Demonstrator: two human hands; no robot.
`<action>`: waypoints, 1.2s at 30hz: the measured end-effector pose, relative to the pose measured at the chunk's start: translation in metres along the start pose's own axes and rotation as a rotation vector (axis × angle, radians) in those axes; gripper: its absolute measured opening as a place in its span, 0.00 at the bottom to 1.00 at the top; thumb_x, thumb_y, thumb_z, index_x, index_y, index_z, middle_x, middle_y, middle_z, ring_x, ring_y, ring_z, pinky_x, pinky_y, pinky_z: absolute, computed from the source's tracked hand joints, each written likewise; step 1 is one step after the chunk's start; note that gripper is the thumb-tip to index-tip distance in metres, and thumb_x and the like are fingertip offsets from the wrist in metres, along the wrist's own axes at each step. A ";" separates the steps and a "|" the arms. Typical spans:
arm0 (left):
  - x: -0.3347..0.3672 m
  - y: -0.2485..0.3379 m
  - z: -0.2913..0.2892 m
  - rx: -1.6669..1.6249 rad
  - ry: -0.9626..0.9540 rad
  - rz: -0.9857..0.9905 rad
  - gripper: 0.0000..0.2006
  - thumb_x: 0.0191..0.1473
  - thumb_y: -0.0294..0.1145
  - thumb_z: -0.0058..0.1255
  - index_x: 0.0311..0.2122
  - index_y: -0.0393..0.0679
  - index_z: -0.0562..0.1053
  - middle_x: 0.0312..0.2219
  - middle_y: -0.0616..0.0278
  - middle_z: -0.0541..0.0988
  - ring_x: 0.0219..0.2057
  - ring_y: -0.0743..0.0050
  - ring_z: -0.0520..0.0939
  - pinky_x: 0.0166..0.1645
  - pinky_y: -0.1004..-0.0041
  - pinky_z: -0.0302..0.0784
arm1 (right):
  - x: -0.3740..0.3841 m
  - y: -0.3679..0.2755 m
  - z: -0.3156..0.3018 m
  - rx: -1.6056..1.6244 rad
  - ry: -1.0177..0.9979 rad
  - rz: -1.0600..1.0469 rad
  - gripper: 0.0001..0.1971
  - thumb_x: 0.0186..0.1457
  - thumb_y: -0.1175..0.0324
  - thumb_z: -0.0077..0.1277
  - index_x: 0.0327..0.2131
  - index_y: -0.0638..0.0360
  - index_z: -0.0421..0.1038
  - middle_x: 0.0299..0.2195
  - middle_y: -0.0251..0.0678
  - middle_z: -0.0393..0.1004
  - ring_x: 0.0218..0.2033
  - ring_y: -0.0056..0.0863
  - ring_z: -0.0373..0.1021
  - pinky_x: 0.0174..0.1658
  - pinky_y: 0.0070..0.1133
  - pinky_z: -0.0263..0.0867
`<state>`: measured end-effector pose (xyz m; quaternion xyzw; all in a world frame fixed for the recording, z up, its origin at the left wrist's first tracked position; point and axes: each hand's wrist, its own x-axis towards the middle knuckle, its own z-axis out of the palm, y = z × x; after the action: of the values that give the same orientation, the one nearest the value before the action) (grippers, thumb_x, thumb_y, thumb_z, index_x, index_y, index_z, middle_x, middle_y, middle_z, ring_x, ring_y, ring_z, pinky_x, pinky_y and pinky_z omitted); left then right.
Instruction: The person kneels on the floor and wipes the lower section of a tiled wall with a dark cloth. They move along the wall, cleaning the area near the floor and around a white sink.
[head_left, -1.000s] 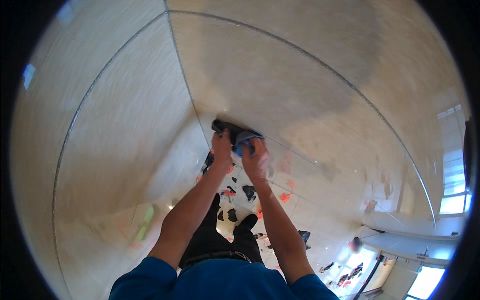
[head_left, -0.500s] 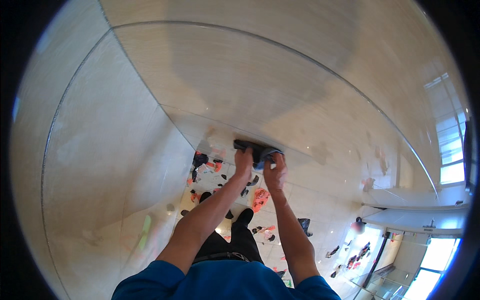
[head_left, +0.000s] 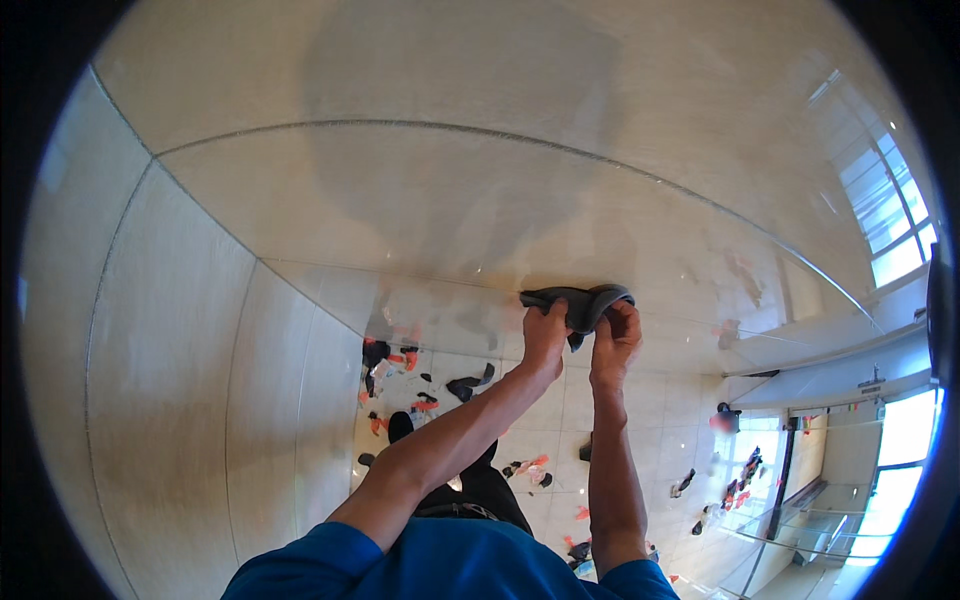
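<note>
A dark grey slipper [head_left: 570, 300] is held out before me, close to the tiled wall, with a curved, loop-like part at its right end. The fingers of my left hand [head_left: 545, 335] close on its left and middle portion, thumb on the near side. My right hand [head_left: 616, 345] grips the looped right end with bent fingers. A dark, pointed piece hangs down between both hands; what part it is, I cannot tell.
The glossy beige wall [head_left: 430, 200] rises ahead, meeting a side wall [head_left: 270, 370] on the left. Dark shoes [head_left: 468, 385] and crumpled orange-red bags [head_left: 535, 465] lie scattered over the tiled floor. A glass partition and bright window [head_left: 890, 510] stand at the right.
Both hands and the slipper have shifted right. The slipper is turned so that its looped end shows more plainly, and the view has swung somewhat.
</note>
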<state>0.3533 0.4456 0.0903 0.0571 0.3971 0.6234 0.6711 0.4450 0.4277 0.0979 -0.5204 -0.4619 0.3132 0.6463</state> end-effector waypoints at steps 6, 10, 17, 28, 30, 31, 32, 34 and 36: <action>-0.002 0.000 0.000 0.263 -0.034 0.197 0.09 0.56 0.29 0.49 0.40 0.36 0.71 0.34 0.60 0.77 0.33 0.75 0.77 0.36 0.74 0.75 | 0.006 0.017 -0.002 -0.073 0.049 -0.073 0.14 0.51 0.84 0.45 0.43 0.62 0.66 0.37 0.33 0.73 0.41 0.21 0.69 0.48 0.19 0.63; 0.034 -0.018 -0.051 0.422 0.084 0.264 0.12 0.53 0.32 0.53 0.38 0.33 0.73 0.31 0.57 0.79 0.32 0.72 0.77 0.38 0.70 0.72 | -0.012 0.047 0.011 -0.074 0.012 0.011 0.13 0.49 0.84 0.46 0.39 0.61 0.66 0.35 0.31 0.72 0.37 0.18 0.68 0.42 0.17 0.64; 0.027 0.005 -0.067 0.523 0.139 0.328 0.13 0.53 0.33 0.51 0.37 0.32 0.72 0.30 0.55 0.79 0.32 0.68 0.76 0.38 0.68 0.70 | -0.034 0.033 0.034 -0.018 -0.018 0.080 0.12 0.48 0.80 0.49 0.39 0.63 0.67 0.30 0.34 0.72 0.33 0.22 0.70 0.41 0.20 0.66; 0.020 -0.030 -0.042 0.690 0.168 0.440 0.11 0.50 0.34 0.51 0.35 0.37 0.74 0.27 0.51 0.79 0.30 0.56 0.79 0.36 0.62 0.72 | -0.016 0.072 -0.003 -0.156 -0.048 -0.013 0.13 0.48 0.80 0.50 0.40 0.64 0.67 0.35 0.40 0.71 0.37 0.30 0.72 0.42 0.23 0.68; 0.025 -0.044 -0.039 0.760 0.188 0.424 0.12 0.50 0.35 0.51 0.35 0.36 0.73 0.27 0.49 0.79 0.30 0.52 0.79 0.37 0.61 0.72 | -0.014 0.086 -0.017 -0.129 -0.061 0.000 0.12 0.49 0.80 0.49 0.40 0.64 0.67 0.35 0.39 0.72 0.36 0.27 0.72 0.42 0.22 0.68; 0.026 -0.050 -0.039 0.775 0.195 0.416 0.13 0.49 0.35 0.51 0.34 0.35 0.73 0.27 0.48 0.79 0.31 0.50 0.79 0.37 0.60 0.72 | -0.014 0.087 -0.020 -0.116 -0.070 0.016 0.12 0.50 0.80 0.49 0.40 0.64 0.66 0.34 0.39 0.72 0.36 0.26 0.72 0.42 0.22 0.68; 0.026 -0.055 -0.040 0.771 0.194 0.408 0.13 0.49 0.35 0.51 0.34 0.34 0.73 0.27 0.47 0.78 0.31 0.48 0.79 0.37 0.59 0.72 | -0.014 0.087 -0.024 -0.103 -0.079 0.024 0.12 0.51 0.79 0.48 0.40 0.64 0.66 0.34 0.38 0.72 0.36 0.25 0.72 0.42 0.21 0.68; 0.028 -0.058 -0.040 0.764 0.183 0.387 0.14 0.50 0.34 0.50 0.38 0.34 0.72 0.30 0.46 0.79 0.34 0.47 0.79 0.39 0.60 0.72 | -0.013 0.086 -0.026 -0.085 -0.089 0.069 0.13 0.50 0.79 0.49 0.42 0.65 0.66 0.36 0.38 0.72 0.37 0.25 0.72 0.44 0.22 0.67; 0.024 -0.060 -0.040 0.739 0.170 0.397 0.15 0.51 0.33 0.49 0.41 0.34 0.71 0.32 0.45 0.79 0.36 0.47 0.79 0.42 0.60 0.72 | -0.015 0.082 -0.026 -0.045 -0.115 0.112 0.14 0.49 0.79 0.50 0.42 0.65 0.66 0.37 0.38 0.72 0.39 0.26 0.71 0.45 0.22 0.67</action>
<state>0.3747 0.4374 0.0174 0.3177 0.6290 0.5586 0.4376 0.4699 0.4261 0.0144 -0.5409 -0.4753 0.3677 0.5885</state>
